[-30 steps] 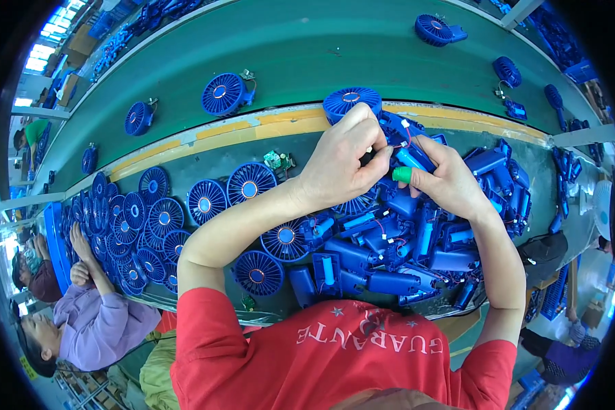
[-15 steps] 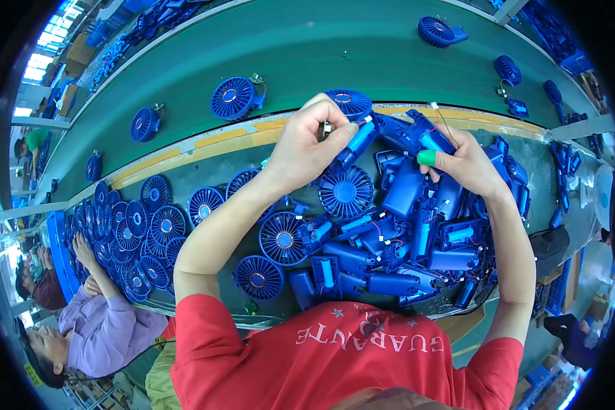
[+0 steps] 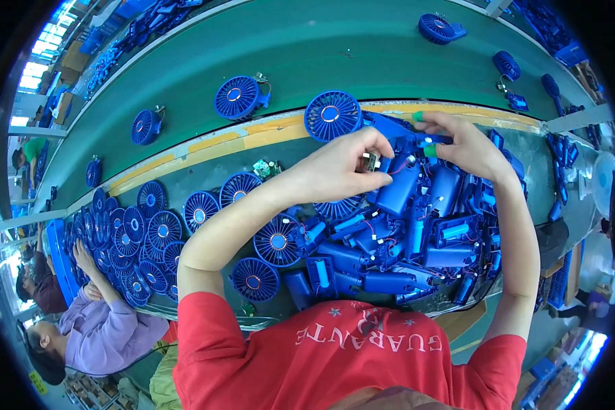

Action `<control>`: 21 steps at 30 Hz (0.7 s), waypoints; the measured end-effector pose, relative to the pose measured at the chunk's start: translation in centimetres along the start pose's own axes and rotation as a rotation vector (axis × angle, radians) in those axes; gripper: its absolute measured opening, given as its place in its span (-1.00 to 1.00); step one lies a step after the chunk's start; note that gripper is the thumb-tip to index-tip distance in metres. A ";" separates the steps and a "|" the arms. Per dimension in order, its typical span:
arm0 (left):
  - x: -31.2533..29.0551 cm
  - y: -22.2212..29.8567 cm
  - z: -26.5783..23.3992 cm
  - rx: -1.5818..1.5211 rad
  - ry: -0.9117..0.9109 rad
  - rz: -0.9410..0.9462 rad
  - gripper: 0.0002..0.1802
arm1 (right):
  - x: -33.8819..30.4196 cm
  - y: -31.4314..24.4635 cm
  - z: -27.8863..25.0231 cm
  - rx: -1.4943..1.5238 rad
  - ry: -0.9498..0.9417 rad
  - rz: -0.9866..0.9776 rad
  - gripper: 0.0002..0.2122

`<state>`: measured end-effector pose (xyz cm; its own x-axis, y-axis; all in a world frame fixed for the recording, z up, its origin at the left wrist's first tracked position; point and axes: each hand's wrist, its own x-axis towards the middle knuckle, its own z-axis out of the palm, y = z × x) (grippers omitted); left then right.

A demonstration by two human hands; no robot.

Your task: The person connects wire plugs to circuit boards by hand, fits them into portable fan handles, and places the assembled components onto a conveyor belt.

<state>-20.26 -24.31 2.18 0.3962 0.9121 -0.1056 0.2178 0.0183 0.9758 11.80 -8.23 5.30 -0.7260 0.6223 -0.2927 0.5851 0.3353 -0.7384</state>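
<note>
My left hand (image 3: 345, 164) is closed in a pinch, with a small circuit board (image 3: 370, 162) between thumb and fingers. Just beyond it, a blue fan head (image 3: 333, 115) lies on the taped edge of the bench, a blue handle piece reaching right from it. My right hand (image 3: 468, 143), green tape on thumb and forefinger, grips the end of a blue fan handle (image 3: 406, 141) near a small white connector. Below both hands is a heap of blue handle shells (image 3: 389, 281), several showing light-blue batteries and thin wires.
Several round blue fan heads (image 3: 164, 229) are piled at left, near a co-worker in a purple top (image 3: 109, 335). Across the bench edge runs a green conveyor belt (image 3: 362, 41) carrying spaced-out fans (image 3: 237, 97). Loose circuit boards (image 3: 266, 168) lie on the bench.
My left hand has moved right and nearer me, keeping the circuit board. The fan head by the edge now shows further left. My right hand has shifted slightly, its forefinger raised over the handle.
</note>
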 end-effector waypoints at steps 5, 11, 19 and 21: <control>0.3 -1.1 -0.7 -0.434 0.023 0.000 -0.66 | 0.7 1.8 0.9 0.393 0.077 -0.056 -0.49; 0.9 -0.6 -0.5 -0.528 0.111 0.003 -0.70 | 0.7 2.7 1.7 0.469 0.232 0.008 -0.67; 1.0 0.8 0.4 -0.549 0.147 0.087 -0.62 | -2.4 -5.1 3.2 0.553 0.199 -0.178 -0.75; 0.6 1.1 1.0 -0.620 0.137 0.087 -0.64 | -3.2 -6.8 3.7 0.431 0.162 -0.173 -0.76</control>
<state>-18.94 -24.13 2.97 0.2623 0.9643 -0.0361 -0.3830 0.1384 0.9133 8.80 -15.08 9.01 -0.7139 0.6967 -0.0706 0.2330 0.1412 -0.9622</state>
